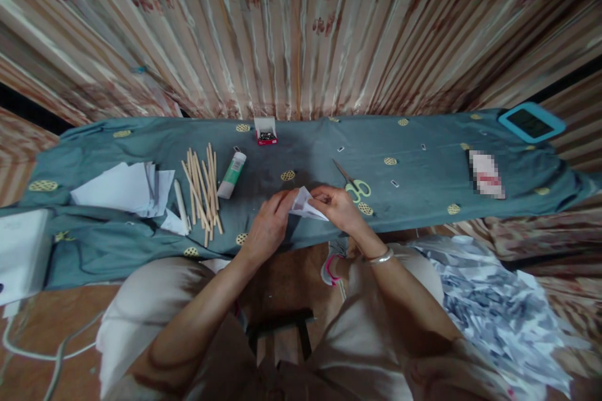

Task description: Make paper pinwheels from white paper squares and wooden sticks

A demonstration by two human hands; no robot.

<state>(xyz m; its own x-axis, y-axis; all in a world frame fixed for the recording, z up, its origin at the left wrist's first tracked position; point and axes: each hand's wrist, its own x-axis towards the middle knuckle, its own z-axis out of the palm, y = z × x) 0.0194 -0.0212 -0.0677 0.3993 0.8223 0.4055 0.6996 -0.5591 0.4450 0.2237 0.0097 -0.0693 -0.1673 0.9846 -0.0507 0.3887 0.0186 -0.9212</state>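
Between my two hands is a small folded piece of white paper (305,205), raised over the front edge of the cloth-covered table (329,138). My left hand (269,223) pinches its left side with thumb and fingers. On the right side, my right hand (337,205) grips it with bent fingers; a bangle circles that wrist. Just beyond my right hand lie scissors (358,190) with light green handles, blades pointing away. To the left of my left hand are a green and white glue stick (232,175) and several thin wooden sticks (203,191).
At the left lie a stack of white paper (120,189), a white pen-like object (181,205) and a white box (23,254) with a cable. A small red box (266,131) holds metal bits at the back. A blue-framed device (531,122) stands far right; paper scraps (498,307) heap below.
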